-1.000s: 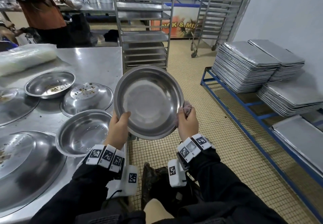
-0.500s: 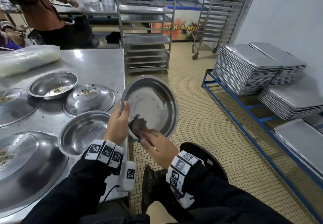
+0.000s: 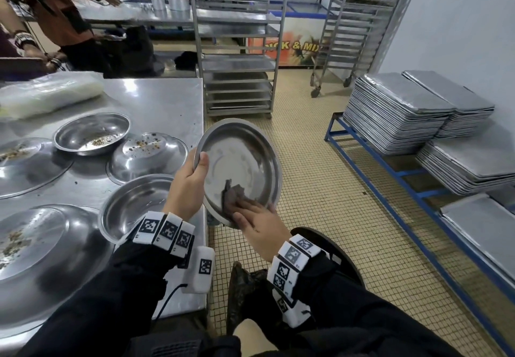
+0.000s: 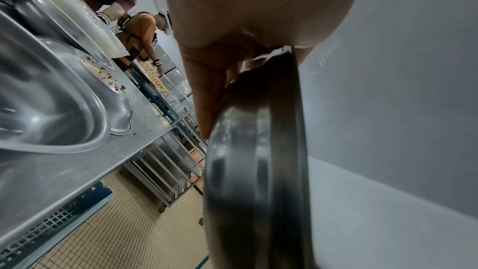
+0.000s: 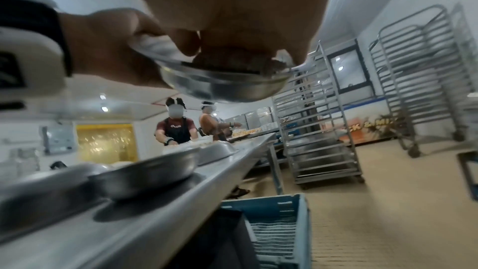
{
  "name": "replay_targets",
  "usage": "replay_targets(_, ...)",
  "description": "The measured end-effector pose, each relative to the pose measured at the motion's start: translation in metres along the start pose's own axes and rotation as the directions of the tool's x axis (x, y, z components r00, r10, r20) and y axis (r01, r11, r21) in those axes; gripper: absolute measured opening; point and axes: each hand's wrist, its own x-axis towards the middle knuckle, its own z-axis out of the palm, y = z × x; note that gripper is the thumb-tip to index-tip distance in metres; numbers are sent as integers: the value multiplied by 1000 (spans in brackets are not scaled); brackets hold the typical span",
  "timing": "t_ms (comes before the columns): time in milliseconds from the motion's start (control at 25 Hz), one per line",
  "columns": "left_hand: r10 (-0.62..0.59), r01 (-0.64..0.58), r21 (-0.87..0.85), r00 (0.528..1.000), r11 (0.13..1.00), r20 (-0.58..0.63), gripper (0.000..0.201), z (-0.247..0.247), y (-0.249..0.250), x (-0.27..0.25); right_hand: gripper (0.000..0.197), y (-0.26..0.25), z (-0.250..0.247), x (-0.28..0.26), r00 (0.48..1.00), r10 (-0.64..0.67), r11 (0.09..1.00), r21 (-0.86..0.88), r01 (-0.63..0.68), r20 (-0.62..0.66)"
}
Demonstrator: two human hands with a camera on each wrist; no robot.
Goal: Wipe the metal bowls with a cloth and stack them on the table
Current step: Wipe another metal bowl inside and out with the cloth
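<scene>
- Right hand (image 3: pixel 257 224) now flat inside, fingers pressing cloth (image 3: pixel 232 196) on the lower wall; a second ago gripping the rim.
- Left hand (image 3: pixel 189 186) pinching rim of bowl (image 3: pixel 239 161), tilted beside the bench (image 3: pixel 156 100).
- Wiping begun; stacking pending.

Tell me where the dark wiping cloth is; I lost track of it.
In the head view, the dark wiping cloth lies inside the tilted round metal bowl, pressed under the right hand.

Metal bowls (image 3: pixel 239 167): seven, one held, six on table. Cloth (image 3: pixel 232 199): one. Wheeled racks (image 3: pixel 237 50): two. Tray stacks (image 3: pixel 395 111): four visible. Hands (image 3: pixel 189 189): two.
</scene>
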Motion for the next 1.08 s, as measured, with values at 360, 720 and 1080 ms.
replay_targets(360, -225, 230, -17, 962, 973, 152, 41, 8, -3, -13, 56, 69, -37, 17, 952, 193, 950, -196, -241, -236)
replay_targets(720, -343, 353, 0, 909, 936, 237, 47, -14, -19, -10, 16, 65, -61, 7, 907, 398, 879, 339, -335, -135)
replay_targets(1080, -27, 45, -169, 994, 985, 104, 63, 14, -30, -40, 10, 26, -37, 16, 659, 692, 542, 816, -203, -295)
